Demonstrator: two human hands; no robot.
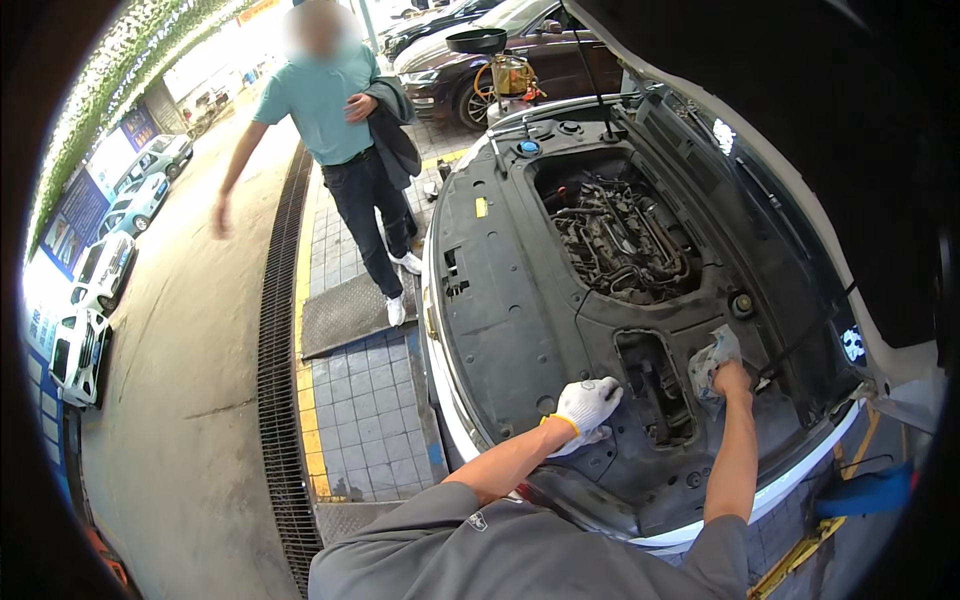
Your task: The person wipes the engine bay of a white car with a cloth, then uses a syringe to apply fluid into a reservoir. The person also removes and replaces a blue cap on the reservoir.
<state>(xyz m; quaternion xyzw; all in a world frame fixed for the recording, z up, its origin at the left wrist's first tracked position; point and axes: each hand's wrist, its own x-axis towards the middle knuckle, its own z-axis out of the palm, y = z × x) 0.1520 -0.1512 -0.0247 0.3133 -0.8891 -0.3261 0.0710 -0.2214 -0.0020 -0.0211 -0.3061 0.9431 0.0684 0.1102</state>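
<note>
My left hand [589,405], in a white knit glove with a yellow cuff, is over the black plastic engine-bay cover [517,330]. Its fingers are curled, and I cannot tell whether they hold anything. Another white cloth-like piece [585,441], perhaps a glove, shows beneath it. My right hand [729,379] grips a crumpled whitish plastic or cloth piece [712,360] that hides most of the fingers. Between the hands is a rectangular opening [658,390] in the cover. A round cap [742,304] sits just beyond my right hand.
The exposed engine [622,232] lies in a larger opening. The raised hood [847,120] hangs over the right side. A person [337,127] with a dark jacket over one arm stands past the bumper. A wide black drain pan [476,40] tops a stand nearby. A floor grate [281,375] runs alongside.
</note>
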